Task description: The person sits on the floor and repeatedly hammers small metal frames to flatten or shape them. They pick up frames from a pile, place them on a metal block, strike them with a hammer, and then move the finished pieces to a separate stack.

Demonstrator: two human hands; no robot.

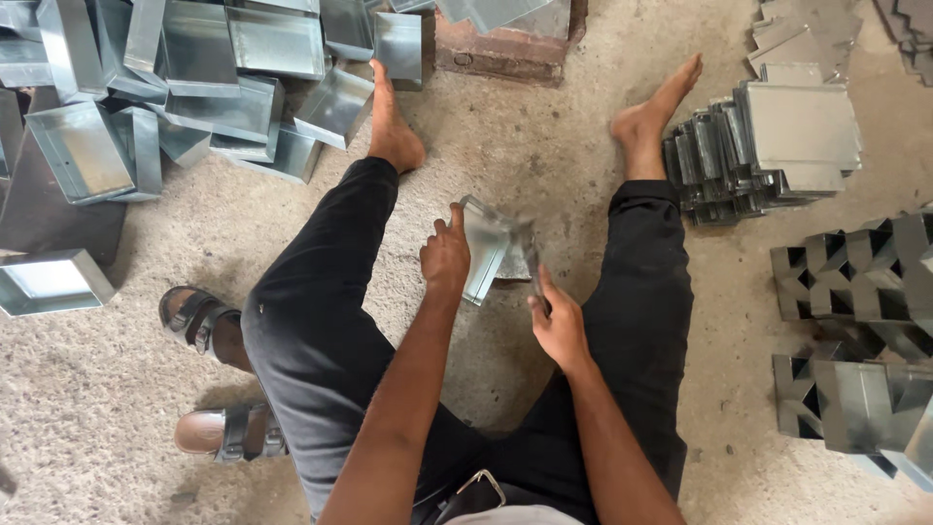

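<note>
Rough concrete floor [544, 165], sandy grey, seen from above; person seated on it, legs in black trousers spread, both feet bare.

Largest group: heap of open metal boxes [194, 78], upper left, shiny grey, tumbled at all angles; more than ten, exact count not possible. One separate box [49, 282] lies alone at left edge. Right side: stack of flat folded blanks [768, 156] just beside the right foot, many pieces, count unclear. Lower right: rows of folded pieces with notched corners [855, 321], count unclear. Two sandals [209, 374] lie near the left thigh.

Metal piece [496, 253]: one, held above the floor between the knees. Thin grey sheet, sides bent up, partly blurred.

Left hand [445, 258]: grips the piece's left edge, thumb up along the rim, fingers curled behind it. Right hand [561, 326]: pinches the piece's lower right corner, forefinger stretched along the edge, remaining fingers folded.
</note>
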